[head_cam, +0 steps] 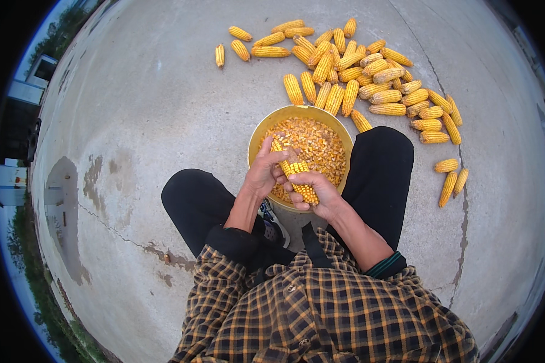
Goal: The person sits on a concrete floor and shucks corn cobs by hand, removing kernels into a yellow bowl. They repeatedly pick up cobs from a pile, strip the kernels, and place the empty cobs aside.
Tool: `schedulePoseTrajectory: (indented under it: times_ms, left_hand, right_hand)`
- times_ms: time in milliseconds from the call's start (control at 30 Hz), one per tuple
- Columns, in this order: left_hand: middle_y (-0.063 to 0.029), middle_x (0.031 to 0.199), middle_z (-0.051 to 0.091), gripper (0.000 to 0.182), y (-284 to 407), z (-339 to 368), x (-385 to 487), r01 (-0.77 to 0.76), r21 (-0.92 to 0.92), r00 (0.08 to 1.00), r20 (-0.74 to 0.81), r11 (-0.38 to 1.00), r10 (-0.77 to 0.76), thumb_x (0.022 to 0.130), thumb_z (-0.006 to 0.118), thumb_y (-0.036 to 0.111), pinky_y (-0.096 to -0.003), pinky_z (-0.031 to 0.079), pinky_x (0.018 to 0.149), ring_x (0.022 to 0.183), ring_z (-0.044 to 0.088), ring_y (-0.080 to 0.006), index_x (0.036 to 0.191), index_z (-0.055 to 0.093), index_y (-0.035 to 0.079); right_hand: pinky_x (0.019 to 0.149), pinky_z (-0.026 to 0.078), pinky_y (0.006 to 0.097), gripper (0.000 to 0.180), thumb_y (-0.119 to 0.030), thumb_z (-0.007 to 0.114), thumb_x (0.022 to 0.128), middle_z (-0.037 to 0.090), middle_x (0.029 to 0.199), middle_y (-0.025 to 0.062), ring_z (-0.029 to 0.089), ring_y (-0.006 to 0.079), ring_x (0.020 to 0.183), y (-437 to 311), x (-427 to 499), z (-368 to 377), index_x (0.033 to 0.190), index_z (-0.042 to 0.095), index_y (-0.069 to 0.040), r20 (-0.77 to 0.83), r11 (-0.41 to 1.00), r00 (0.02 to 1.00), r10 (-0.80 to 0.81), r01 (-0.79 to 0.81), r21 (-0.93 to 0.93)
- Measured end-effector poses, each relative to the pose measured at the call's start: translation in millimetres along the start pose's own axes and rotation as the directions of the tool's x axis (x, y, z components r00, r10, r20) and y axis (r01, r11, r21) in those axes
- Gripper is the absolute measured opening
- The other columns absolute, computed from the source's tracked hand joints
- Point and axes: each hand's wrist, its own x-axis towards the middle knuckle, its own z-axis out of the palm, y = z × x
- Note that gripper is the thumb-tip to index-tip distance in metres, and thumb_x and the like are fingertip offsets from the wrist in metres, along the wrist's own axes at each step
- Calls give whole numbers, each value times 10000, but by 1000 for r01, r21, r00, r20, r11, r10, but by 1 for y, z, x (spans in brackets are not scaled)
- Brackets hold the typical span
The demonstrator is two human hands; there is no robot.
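Both hands grip one ear of dried yellow corn [295, 169], held at a slant above a yellow bucket [255, 144]. My left hand [264, 170] is closed around its upper part, the thumb lying across it. Around the lower end wraps my right hand [320, 193], its thumb pressing on the kernels. A patch of bare cob shows near the middle of the ear, between the two thumbs. Loose corn kernels [322, 140] fill much of the bucket beneath the hands. The bucket stands on the ground between my knees.
A loose heap of corn ears [359, 68] spreads beyond the bucket and to the right. Several ears [447, 183] lie apart beside my right knee [381, 159]. The concrete ground [163, 90] has cracks and a puddle [63, 204] at the left.
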Motion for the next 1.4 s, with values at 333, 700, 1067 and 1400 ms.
schedulePoseTrajectory:
  times_ms: [333, 700, 1067, 1400]
  left_hand:
    - [-135, 1173, 529, 703, -15, 14, 2, -96, 235, 987, -104, 967, 124, 806, 712, 146, -334, 518, 816, 1011, 576, -211, 1381, 314, 72]
    - [-179, 1127, 577, 816, -15, 11, 11, -11, 232, 957, -278, 973, 77, 754, 762, 182, -335, 524, 793, 946, 605, -227, 1393, 287, 4]
    - [-179, 1168, 562, 865, -22, 14, 19, 3, 585, 925, -310, 811, 221, 748, 783, 242, -344, 511, 833, 1013, 596, -236, 1392, 263, -8]
    - [-211, 1168, 578, 954, -44, 18, 20, -107, 625, 907, -257, 773, 333, 735, 811, 310, -378, 496, 892, 1037, 603, -289, 1435, 249, -15]
  right_hand:
    - [350, 345, 233, 245, -95, 644, 785, 557, 775, 43, 523, 113, 514, 1, -2, 4, 996, 536, -36, -103, 969, 986, -128, 103, -224]
    - [375, 341, 237, 377, -63, 658, 757, 550, 740, 19, 504, 100, 508, 6, 3, 6, 1094, 491, -52, -199, 914, 955, -219, 130, -384]
    - [404, 371, 247, 545, -56, 661, 700, 558, 761, 31, 494, 107, 484, 21, 13, -5, 1203, 450, -53, -222, 686, 886, -408, 137, -714]
    - [810, 507, 439, 679, -191, 696, 681, 658, 970, 268, 656, 403, 913, 21, 18, -11, 1251, 416, 49, -216, 431, 824, -523, 37, -902]
